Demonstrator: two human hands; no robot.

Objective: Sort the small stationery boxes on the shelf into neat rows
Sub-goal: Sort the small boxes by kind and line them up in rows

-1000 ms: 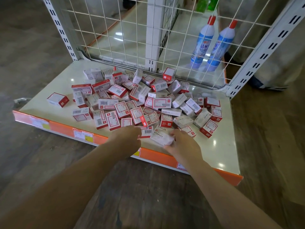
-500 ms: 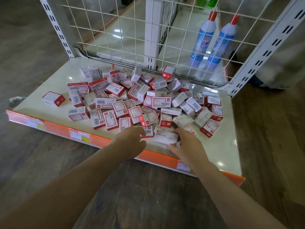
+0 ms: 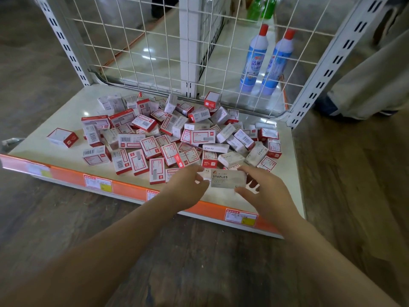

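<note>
red-and-white boxes (image 3: 155, 140) lie in a loose heap across the middle of the shelf (image 3: 66, 107), tipped every way, some on edge, some overlapping, no row begun that i can see. one box (image 3: 62, 137) sits apart at the left. near the front lip, both hands meet on a grey staples box (image 3: 228, 179): the right hand (image 3: 263, 191) pinches it, thumb under the near edge and fingers over the far side, and the left hand (image 3: 188, 187) has curled fingers at its left end, touching or nearly so. whether the left hand holds a second box beneath is hidden. the grey box looks lifted a little off the shelf, close to the orange price strip (image 3: 132, 187).

risks, as i judge them: the box is held right at the front edge, so a slack pinch could drop it to the floor. the heap behind is unstable; a wrist brushing it could slide more boxes forward and over the lip. grey staples boxes (image 3: 231, 158) are mixed in with the red ones, so rows could end up mingled if kinds aren't kept apart. free shelf space is mostly at the left and right front, so a row started in the middle would soon run into the heap. two bottles (image 3: 265, 60) stand behind the wire grid (image 3: 143, 52), out of the way.
</note>
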